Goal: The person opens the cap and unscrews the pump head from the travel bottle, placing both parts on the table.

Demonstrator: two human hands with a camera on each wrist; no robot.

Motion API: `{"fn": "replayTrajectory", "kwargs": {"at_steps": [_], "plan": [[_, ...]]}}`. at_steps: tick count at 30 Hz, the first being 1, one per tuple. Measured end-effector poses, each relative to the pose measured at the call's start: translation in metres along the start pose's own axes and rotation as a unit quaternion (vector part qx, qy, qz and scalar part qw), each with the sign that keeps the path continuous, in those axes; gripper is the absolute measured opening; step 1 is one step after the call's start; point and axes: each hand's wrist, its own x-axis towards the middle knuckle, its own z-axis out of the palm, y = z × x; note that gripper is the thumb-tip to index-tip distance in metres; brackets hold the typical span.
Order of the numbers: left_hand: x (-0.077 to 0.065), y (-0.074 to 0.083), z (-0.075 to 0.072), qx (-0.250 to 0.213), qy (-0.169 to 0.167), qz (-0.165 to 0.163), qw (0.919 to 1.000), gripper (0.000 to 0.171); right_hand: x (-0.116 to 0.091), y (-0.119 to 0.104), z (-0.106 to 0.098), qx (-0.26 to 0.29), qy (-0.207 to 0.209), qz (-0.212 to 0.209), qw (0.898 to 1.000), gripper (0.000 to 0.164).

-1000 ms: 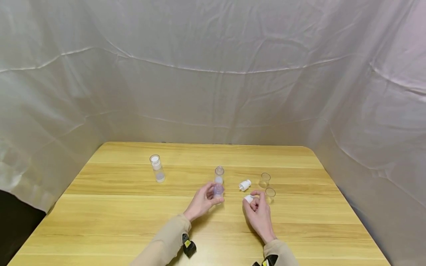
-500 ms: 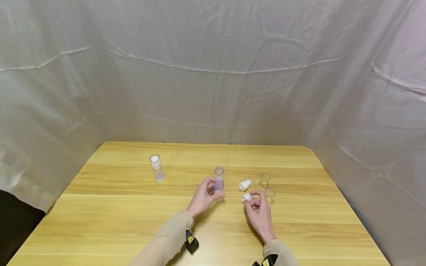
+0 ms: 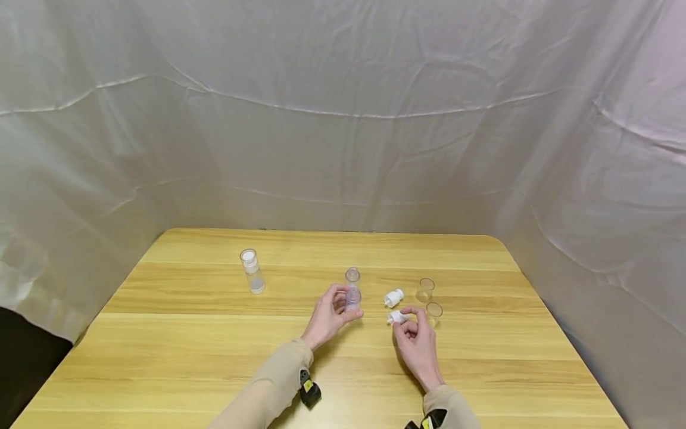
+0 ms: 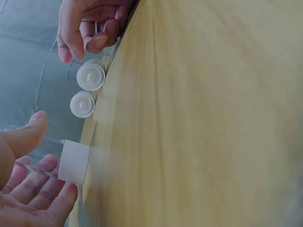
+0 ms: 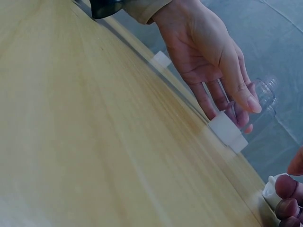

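My left hand holds a clear bottle with a white base, fingers and thumb around its sides. Directly behind it stands a second clear bottle, also without a pump. My right hand has its thumb and forefinger at a white pump head lying on its side. These fingers partly hide that pump head in the right wrist view. Just beyond lies another white pump head, untouched.
Two clear caps stand right of the pump heads: a farther cap and a nearer cap, partly behind my right hand. At the left stands a capped pump bottle. Pale curtains surround the wooden table.
My left hand has carried its bottle slightly away from me, close to the standing one. The pump head at my right fingers has tipped so its nozzle end points left; that hand barely shifted.
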Motion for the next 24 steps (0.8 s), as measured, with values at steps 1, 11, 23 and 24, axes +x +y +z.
{"fn": "replayTrajectory", "kwargs": {"at_steps": [1, 11, 23, 24], "plan": [[-0.0003, 0.0003, -0.0003, 0.000, 0.000, -0.001, 1.0000, 0.056, 0.0000, 0.0002, 0.0000, -0.001, 0.000, -0.001, 1.000, 0.024], [-0.0017, 0.0014, -0.0029, 0.013, 0.007, 0.002, 0.9999, 0.060, -0.0006, -0.0010, -0.0009, 0.003, -0.012, -0.006, 1.000, 0.025], [-0.0042, 0.0030, -0.0059, 0.016, 0.009, -0.010, 0.9998, 0.064, 0.0003, 0.0015, -0.0002, 0.000, -0.009, -0.002, 1.000, 0.026], [-0.0042, 0.0027, -0.0062, 0.013, 0.008, -0.013, 0.9998, 0.065, 0.0004, 0.0014, -0.0001, 0.001, -0.007, -0.002, 1.000, 0.025]]}}
